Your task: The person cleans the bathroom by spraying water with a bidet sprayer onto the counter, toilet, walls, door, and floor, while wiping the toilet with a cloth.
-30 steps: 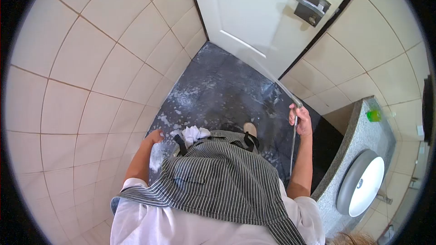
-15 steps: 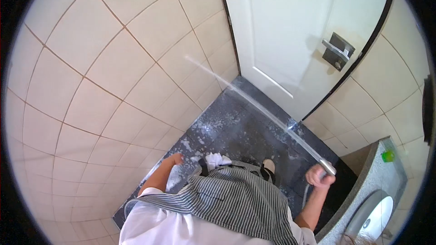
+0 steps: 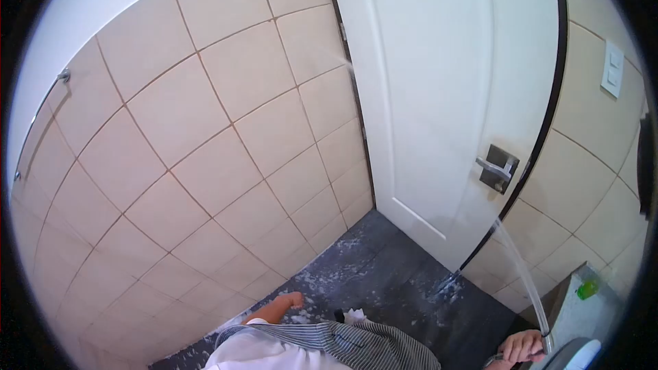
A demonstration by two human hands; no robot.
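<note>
My right hand (image 3: 522, 347), low at the right by the counter, is wrapped round a silver spray nozzle (image 3: 547, 344). A jet of water (image 3: 524, 274) shoots up and forward from it, past the door's handle side. More spray shows faintly near the hinge edge of the white door (image 3: 439, 89). My left hand (image 3: 291, 299) hangs over the foamy floor near the left wall, its fingers curled with nothing visible in them. Part of the striped apron (image 3: 370, 342) and a bunched white cloth (image 3: 355, 315) at its edge show below.
Beige tiled wall (image 3: 205, 137) fills the left side, with a metal towel bar (image 3: 41, 106) on it. White suds lie on the dark tile floor (image 3: 404, 267). At right are a door handle (image 3: 497, 168), a light switch (image 3: 612, 68), and a grey counter (image 3: 569, 308) with a green item (image 3: 587, 290).
My view has tilted upward. The nozzle's jet has swung from the left wall up toward the door and its hinge edge. My right hand now appears lower and farther right, beside the basin.
</note>
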